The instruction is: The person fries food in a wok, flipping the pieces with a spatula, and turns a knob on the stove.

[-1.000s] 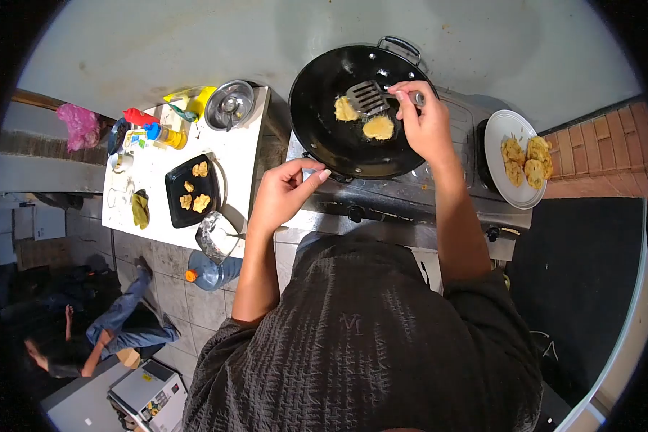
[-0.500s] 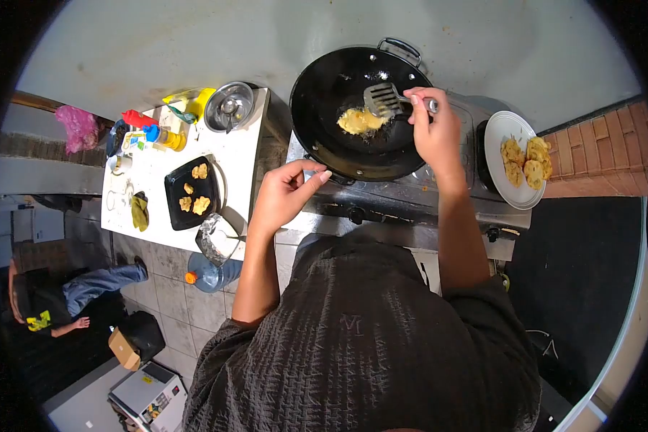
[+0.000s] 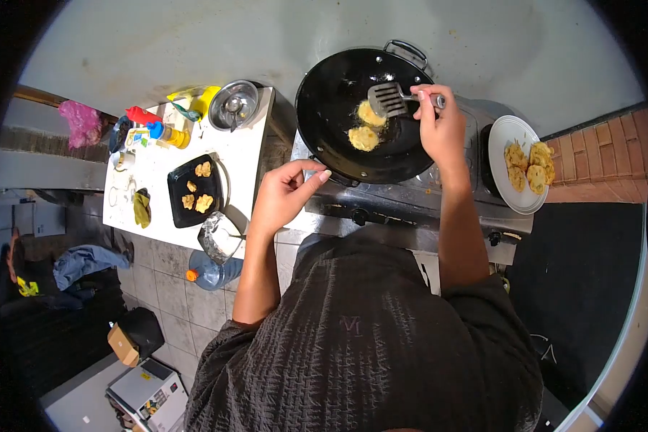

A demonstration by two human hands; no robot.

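Sitting on the stove, the black wok has the left hand at its near rim, fingers curled toward the thumb, hold unclear, while the right hand, closed, grips the slotted spatula by two fritters inside.

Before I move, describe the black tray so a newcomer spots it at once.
Find the big black wok; to its left is a white table. The tray sits on that table, between the round steel bowl and the near edge. Unlike the bowl, it is black and four-sided, with small golden pieces inside.
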